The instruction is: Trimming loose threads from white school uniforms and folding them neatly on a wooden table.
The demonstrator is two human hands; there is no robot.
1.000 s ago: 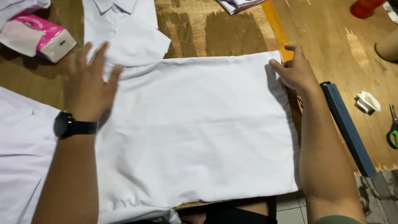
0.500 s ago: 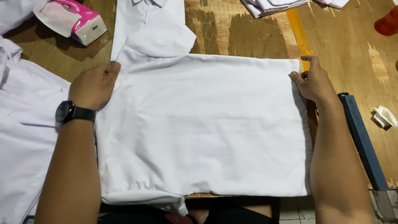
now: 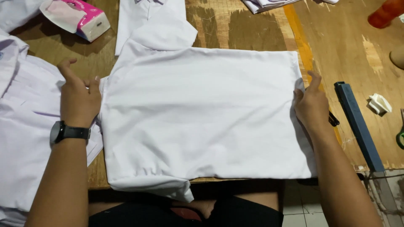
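Now that my left hand [image 3: 78, 98] has slid off the shirt [image 3: 202, 113] to its edge, both grips stay loose; right hand [image 3: 312, 105] pins the opposite edge.

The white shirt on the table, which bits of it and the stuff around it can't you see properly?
Head view:
- White shirt: its underside is hidden, and so is the table beneath it.
- Left hand: its palm faces down, so contact with the shirt's edge is unclear.
- Right hand: covers part of the shirt's right edge.
- Tissue pack, orange container and green-handled tool: cut off by frame edges.
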